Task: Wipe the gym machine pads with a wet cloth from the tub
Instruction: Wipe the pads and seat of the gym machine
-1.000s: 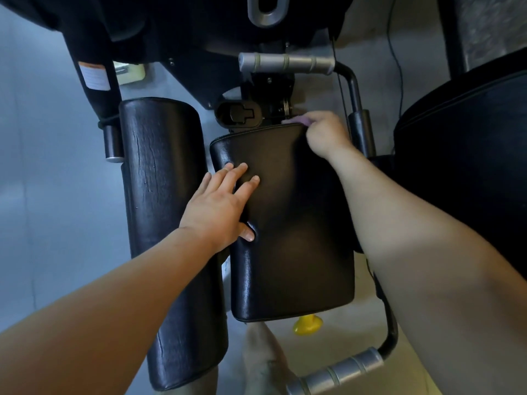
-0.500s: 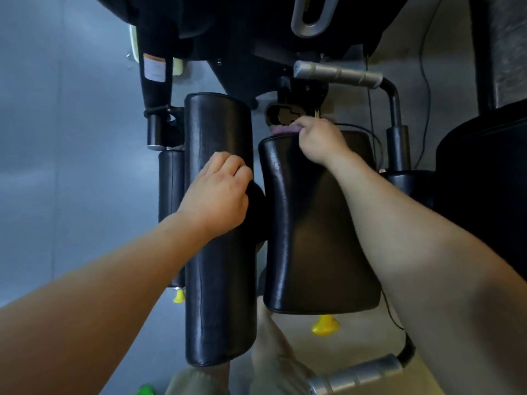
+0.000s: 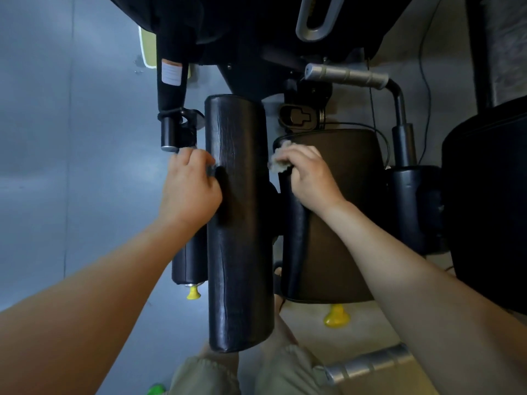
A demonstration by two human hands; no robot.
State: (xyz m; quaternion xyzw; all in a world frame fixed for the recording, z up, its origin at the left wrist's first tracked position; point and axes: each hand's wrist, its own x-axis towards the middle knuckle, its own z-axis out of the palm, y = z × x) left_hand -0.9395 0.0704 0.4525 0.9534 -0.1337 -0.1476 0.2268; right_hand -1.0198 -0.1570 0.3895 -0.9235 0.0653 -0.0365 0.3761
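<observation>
Right hand (image 3: 310, 178) is closed on the cloth (image 3: 281, 161): fingers curled over it, pressing it onto the upper-left corner of the flat pad (image 3: 342, 223). The cloth is bunched into a pale wad that sticks out past the fingertips on the side away from the wrist, toward the gap between the flat pad and the roller pad (image 3: 239, 252). The rest of the wad is hidden under the fingers. The wad has no clean long axis; the visible part is a bit taller than wide and runs roughly along the flat pad's left edge. Both pads have their long axes top to bottom in view, side by side, roller on the left. Left hand (image 3: 189, 189) sits against the roller's left flank with fingers curled and thumb tip on the roller face. Can't tell if the fingers wrap behind it, so that grip is unconfirmed. A small roller (image 3: 189, 263) shows below that wrist. Versus 0.5 s ago: the cloth was at the middle of the flat pad's top edge, and is now lower and over at the left corner. The left hand has gone from the roller's front face to its left side. 1 s ago it lay flat on the flat pad, fingers spread.
</observation>
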